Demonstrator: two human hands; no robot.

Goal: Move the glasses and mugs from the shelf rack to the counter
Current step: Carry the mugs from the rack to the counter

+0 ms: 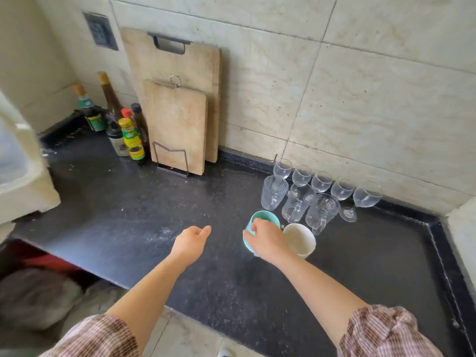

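A teal mug (265, 218) stands on the black counter (134, 217), and my right hand (268, 240) grips it from the near side, fingers over its rim. A white mug (300, 239) sits right beside it on the right. Behind them stand three clear glass mugs (298, 203) and a row of several wine glasses (321, 181) along the wall. My left hand (192, 242) hovers over the counter to the left of the teal mug, fingers loosely curled, holding nothing. The shelf rack is out of view.
Two wooden cutting boards (177, 119) lean on the tiled wall in a wire stand. Several sauce bottles (128, 135) cluster at the back left. A white appliance (20, 171) sits at the far left. The counter's raised edge (443, 243) runs along the right.
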